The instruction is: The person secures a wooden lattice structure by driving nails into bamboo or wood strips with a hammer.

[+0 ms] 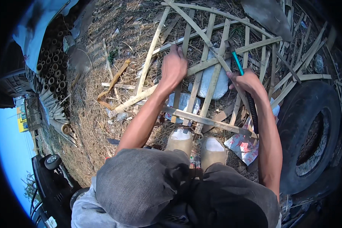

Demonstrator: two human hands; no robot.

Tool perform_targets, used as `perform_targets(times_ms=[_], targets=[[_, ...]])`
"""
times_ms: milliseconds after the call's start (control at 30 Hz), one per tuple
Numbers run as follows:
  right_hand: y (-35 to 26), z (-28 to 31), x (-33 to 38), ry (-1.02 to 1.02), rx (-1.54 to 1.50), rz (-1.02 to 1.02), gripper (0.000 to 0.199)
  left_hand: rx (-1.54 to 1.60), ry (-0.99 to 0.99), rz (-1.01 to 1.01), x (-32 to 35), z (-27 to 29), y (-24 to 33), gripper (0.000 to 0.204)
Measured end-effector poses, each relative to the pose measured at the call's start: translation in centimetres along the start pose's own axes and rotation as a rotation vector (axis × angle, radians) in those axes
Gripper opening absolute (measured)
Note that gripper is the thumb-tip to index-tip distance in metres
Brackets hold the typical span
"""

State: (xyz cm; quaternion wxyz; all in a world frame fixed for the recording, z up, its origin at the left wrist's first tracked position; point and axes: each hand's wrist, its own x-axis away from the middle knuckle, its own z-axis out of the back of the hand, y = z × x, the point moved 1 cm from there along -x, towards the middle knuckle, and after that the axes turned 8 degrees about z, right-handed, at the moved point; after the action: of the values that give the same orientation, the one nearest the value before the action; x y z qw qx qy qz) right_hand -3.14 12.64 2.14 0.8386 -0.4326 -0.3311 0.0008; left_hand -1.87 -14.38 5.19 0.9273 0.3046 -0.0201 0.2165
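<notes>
A lattice of split bamboo slats [215, 78] lies on the ground in front of my feet, its strips crossing at angles. My left hand [173, 67] is closed over a slat on its left side, fingertips curled down and partly hidden. My right hand [248, 83] grips a hammer [237, 62] with a teal shaft and black handle end. The hammer's dark head rests near a crossing of slats, pointing away from me. The right thumb lies against a diagonal slat. Under the lattice sits a pale stone-like block [212, 80].
An old tyre [292, 152] lies close to my right arm. Bamboo poles [53, 72] are stacked at the far left, near a parked dark vehicle [51, 182]. A bent brown strip [116, 81], dry straw and a printed plastic wrapper [243, 147] litter the ground.
</notes>
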Motion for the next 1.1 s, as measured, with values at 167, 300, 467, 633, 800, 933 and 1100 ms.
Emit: perform_targets(times_ms=[167,300,467,633,800,933,1100], targets=[[0.1,-0.9,0.6,0.063,-0.053,-0.086,0.053,0.055,0.04,-0.421,-0.8,-0.6,2.4,0.019],[-1.7,-0.7,0.3,0.019,-0.002,-0.162,0.052,-0.009,-0.067,-0.784,-2.4,-3.7,2.8,0.017],[-0.4,-0.3,-0.3,-0.007,-0.039,-0.239,0.054,-0.038,-0.048,-0.826,-2.2,-5.8,2.3,0.017],[-1.4,-0.6,0.5,0.067,-0.134,-0.201,0.054,0.129,-0.23,-0.737,-2.9,-4.1,2.6,0.02],[-0.6,0.4,-0.4,0.041,-0.14,-0.257,0.059,-0.063,-0.471,-0.78,-4.9,-2.5,3.6,0.022],[0.3,-0.7,-0.5,0.24,-0.135,-0.133,0.055,-0.124,-0.557,-0.85,-6.4,-2.4,4.0,0.026],[0.9,-1.1,-0.7,0.171,-0.219,-0.128,0.056,-0.354,-0.794,-0.809,-7.3,-2.8,6.1,0.028]])
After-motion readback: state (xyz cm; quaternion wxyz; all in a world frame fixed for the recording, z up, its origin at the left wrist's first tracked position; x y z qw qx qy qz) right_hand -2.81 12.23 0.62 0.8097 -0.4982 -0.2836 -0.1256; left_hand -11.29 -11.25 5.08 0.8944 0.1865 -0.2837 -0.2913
